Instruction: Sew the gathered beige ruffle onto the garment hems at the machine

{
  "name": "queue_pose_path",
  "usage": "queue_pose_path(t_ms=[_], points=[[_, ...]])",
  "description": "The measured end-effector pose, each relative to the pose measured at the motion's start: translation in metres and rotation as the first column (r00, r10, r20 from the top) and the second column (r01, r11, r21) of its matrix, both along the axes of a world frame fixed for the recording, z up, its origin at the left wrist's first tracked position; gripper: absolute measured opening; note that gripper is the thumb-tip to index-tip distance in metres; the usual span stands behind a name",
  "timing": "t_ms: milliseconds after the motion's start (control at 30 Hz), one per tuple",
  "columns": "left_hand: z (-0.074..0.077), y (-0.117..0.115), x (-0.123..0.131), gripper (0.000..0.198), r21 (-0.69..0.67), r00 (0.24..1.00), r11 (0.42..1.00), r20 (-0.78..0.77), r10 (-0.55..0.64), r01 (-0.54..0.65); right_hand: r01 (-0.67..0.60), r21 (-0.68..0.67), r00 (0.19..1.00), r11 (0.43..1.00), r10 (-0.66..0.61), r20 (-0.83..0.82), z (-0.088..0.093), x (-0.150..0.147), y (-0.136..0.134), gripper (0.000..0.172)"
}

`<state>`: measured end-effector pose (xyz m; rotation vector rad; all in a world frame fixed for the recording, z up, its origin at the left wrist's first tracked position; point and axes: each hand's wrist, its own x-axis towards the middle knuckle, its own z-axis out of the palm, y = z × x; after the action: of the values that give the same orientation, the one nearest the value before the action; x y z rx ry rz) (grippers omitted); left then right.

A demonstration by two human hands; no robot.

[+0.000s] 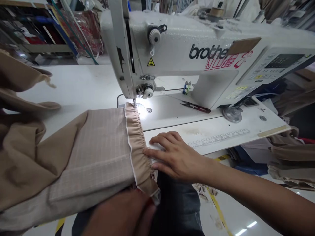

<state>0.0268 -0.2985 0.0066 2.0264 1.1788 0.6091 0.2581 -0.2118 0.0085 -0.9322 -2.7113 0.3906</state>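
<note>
A beige checked fabric lies across the table, with a gathered tan ruffle along its right edge. The ruffle's far end sits under the needle area of a white sewing machine. My right hand rests at the ruffle's right edge, fingers stretched out and fingertips touching it. Low in the view, my left hand is smeared by motion near the ruffle's near end; its fingers cannot be made out. Plain brown cloth is bunched on the left.
Dark red thread snips lie on the machine bed, beside small bobbin-like items. A clear ruler runs along the table's front edge. A clear round dish stands to the right. Folded brown fabric is stacked at far right.
</note>
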Motion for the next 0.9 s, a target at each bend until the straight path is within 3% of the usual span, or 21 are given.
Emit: queue_pose_path(t_ms=[67, 100, 167, 233, 333, 400, 533, 767, 900], points=[[0.019, 0.049, -0.008, 0.028, 0.345, 0.992, 0.935, -0.066, 0.112, -0.082, -0.011, 0.003, 1.000, 1.000, 0.011, 0.002, 0.003, -0.003, 0.001, 0.041], [0.023, 0.073, -0.011, 0.032, 0.471, 0.985, 0.881, -0.136, 0.111, -0.034, -0.018, 0.004, 1.000, 1.000, 0.018, 0.002, 0.005, -0.004, 0.002, 0.040], [0.018, 0.113, -0.016, 0.042, 0.576, 0.946, 0.813, -0.305, 0.115, 0.087, -0.026, 0.003, 1.000, 1.000, 0.026, -0.006, 0.006, -0.006, 0.003, 0.038], [0.002, 0.136, -0.021, 0.048, 0.573, 0.898, 0.804, -0.422, 0.123, 0.159, -0.023, -0.006, 0.999, 1.000, 0.023, -0.027, 0.007, -0.007, 0.004, 0.037], [-0.019, 0.141, -0.025, 0.050, 0.573, 0.893, 0.807, -0.426, 0.145, 0.142, -0.019, -0.042, 0.999, 0.999, 0.017, -0.049, 0.008, -0.008, 0.005, 0.035], [-0.024, 0.136, -0.026, 0.051, 0.586, 0.905, 0.802, -0.396, 0.153, 0.121, -0.020, -0.067, 0.998, 0.998, 0.016, -0.057, 0.008, -0.007, 0.005, 0.035], [-0.021, 0.141, -0.025, 0.052, 0.565, 0.905, 0.818, -0.397, 0.151, 0.112, -0.001, -0.085, 0.998, 0.996, -0.004, -0.065, 0.007, -0.009, 0.013, 0.036], [-0.019, 0.176, -0.028, 0.061, 0.505, 0.877, 0.858, -0.449, 0.169, 0.093, 0.040, -0.032, 0.999, 0.999, -0.041, -0.029, 0.002, -0.016, 0.037, 0.039], [-0.012, 0.168, -0.024, 0.050, 0.552, 0.910, 0.831, -0.375, 0.175, 0.068, 0.021, -0.030, 1.000, 0.999, -0.021, -0.006, 0.003, -0.016, 0.041, 0.040]])
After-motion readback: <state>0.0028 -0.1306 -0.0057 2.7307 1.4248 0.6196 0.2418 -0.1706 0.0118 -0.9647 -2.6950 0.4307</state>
